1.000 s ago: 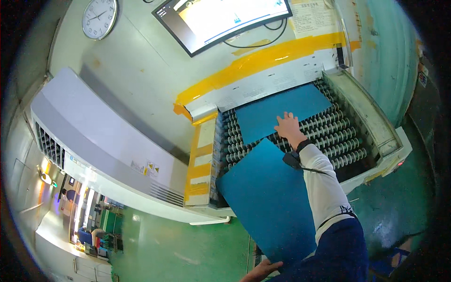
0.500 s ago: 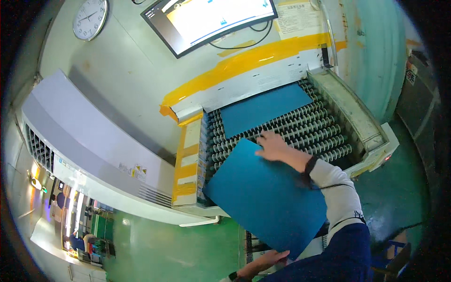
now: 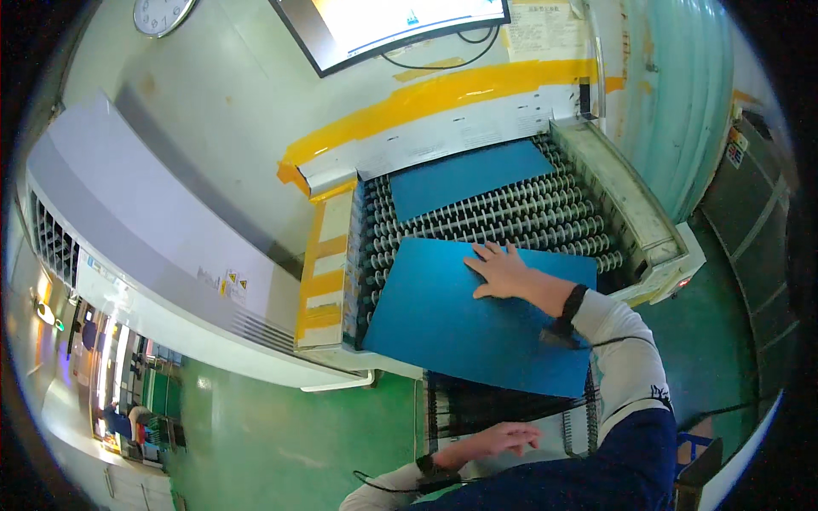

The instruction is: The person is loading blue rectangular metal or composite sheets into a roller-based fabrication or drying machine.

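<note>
A blue rectangular panel [image 3: 477, 332] rests across the near end of a roller conveyor [image 3: 545, 213]. My right hand [image 3: 503, 272] lies on the panel's far part, fingers spread, with a dark band at the wrist. Close to me, my left hand [image 3: 498, 441] is off the panel, fingers stretched out and holding nothing. Below it and beyond stands a dark slotted rack [image 3: 486, 409], partly hidden by the panel and my arm. A second blue panel [image 3: 469, 177] sits farther in on the rollers, its far edge by the machine's slot.
Side walls, the left one yellow-taped [image 3: 322, 272] and the right one metal [image 3: 622, 187], flank the rollers. A white cabinet [image 3: 170, 221] stands left. Above hangs a monitor [image 3: 400, 25]. A person [image 3: 128, 422] is far off at lower left.
The near panel has turned and come down squarer onto the rollers. My left hand has let go of its near corner. The far panel looks slightly farther into the slot.
</note>
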Tool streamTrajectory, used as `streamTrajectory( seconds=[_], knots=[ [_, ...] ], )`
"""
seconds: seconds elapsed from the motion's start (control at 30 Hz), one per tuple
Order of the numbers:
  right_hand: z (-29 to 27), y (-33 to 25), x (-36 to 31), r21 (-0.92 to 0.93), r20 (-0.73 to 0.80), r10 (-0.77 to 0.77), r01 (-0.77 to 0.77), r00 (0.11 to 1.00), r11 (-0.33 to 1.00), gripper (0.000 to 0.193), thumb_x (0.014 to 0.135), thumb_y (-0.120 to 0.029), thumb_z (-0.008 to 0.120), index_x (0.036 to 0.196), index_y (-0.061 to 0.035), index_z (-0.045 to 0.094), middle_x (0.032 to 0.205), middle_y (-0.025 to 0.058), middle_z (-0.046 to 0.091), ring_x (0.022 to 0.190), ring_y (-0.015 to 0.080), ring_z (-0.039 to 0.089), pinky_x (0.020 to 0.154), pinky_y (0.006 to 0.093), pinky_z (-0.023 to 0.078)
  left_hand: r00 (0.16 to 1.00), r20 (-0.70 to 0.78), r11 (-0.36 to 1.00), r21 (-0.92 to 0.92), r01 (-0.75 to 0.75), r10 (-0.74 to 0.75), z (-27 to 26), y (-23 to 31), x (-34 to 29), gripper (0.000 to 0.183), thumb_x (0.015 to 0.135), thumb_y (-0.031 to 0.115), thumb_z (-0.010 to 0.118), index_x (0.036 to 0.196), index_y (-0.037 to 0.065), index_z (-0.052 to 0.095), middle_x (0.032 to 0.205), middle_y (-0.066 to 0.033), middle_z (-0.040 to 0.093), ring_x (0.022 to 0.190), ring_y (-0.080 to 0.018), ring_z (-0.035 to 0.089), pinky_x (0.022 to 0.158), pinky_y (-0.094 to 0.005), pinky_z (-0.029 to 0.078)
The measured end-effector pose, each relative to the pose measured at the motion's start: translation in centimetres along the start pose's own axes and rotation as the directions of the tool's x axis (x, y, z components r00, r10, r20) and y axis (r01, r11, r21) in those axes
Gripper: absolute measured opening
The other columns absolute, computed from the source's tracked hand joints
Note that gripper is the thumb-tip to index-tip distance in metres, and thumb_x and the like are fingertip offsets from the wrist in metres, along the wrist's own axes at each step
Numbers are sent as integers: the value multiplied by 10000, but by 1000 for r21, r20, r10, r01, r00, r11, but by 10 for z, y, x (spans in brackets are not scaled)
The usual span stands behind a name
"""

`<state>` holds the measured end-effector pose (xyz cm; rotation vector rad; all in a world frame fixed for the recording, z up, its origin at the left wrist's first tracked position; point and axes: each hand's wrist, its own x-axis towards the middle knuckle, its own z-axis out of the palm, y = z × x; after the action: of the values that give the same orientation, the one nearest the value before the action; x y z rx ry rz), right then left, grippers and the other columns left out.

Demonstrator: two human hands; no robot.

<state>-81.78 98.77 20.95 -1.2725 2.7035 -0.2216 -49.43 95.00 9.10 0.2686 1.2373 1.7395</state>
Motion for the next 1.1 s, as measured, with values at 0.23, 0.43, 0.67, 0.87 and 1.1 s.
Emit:
streamTrajectory(
  seconds=[0.23, 0.43, 0.67, 0.87, 1.1],
  knots=[
    [-13, 2, 29, -39, 112, -65, 70, 992, 997, 911, 715, -521, 751, 1481, -262, 332, 1567, 121, 200, 1425, 354, 208, 1062, 630, 254, 862, -484, 984, -156, 81, -148, -22, -39, -87, 443, 1010, 292, 481, 1384, 55, 448, 1216, -91, 612, 990, -169, 600, 883, -322, 493],
    [-12, 1, 41, -42, 154, -14, 21, 988, 999, 875, 724, -491, 752, 1465, -233, 364, 1553, 122, 230, 1417, 357, 220, 1061, 634, 266, 723, -682, 891, -254, -375, 110, -29, 30, -63, 536, 1006, 227, 465, 1473, 71, 252, 1406, -136, 452, 1081, -265, 589, 987, -410, 445],
    [-7, -44, 12, 57, 146, 32, -41, 989, 998, 808, 774, -566, 673, 1406, -122, 438, 1514, 163, 285, 1389, 379, 263, 1044, 639, 290, 748, -455, 624, -421, -658, 482, -60, 88, -22, 512, 986, 219, 482, 1449, 125, 285, 1449, -111, 398, 1325, -295, 398, 1094, -435, 322],
    [14, -43, -12, 35, 1, 47, -47, 999, 998, 874, 781, -662, 601, 1453, -152, 369, 1532, 162, 259, 1410, 376, 229, 1063, 646, 255, 856, -356, 767, -400, -501, 374, -38, 111, 9, 524, 985, 305, 510, 1420, 49, 368, 1404, -155, 458, 1262, -304, 478, 1062, -427, 366],
    [12, 9, 10, 63, -91, -18, 24, 996, 998, 915, 743, -701, 613, 1469, -210, 350, 1551, 127, 245, 1432, 342, 202, 1097, 648, 172, 891, -432, 952, -187, -241, 141, -29, 60, -17, 559, 989, 305, 508, 1425, -10, 355, 1360, -169, 511, 1192, -255, 547, 999, -367, 435]
  ],
)
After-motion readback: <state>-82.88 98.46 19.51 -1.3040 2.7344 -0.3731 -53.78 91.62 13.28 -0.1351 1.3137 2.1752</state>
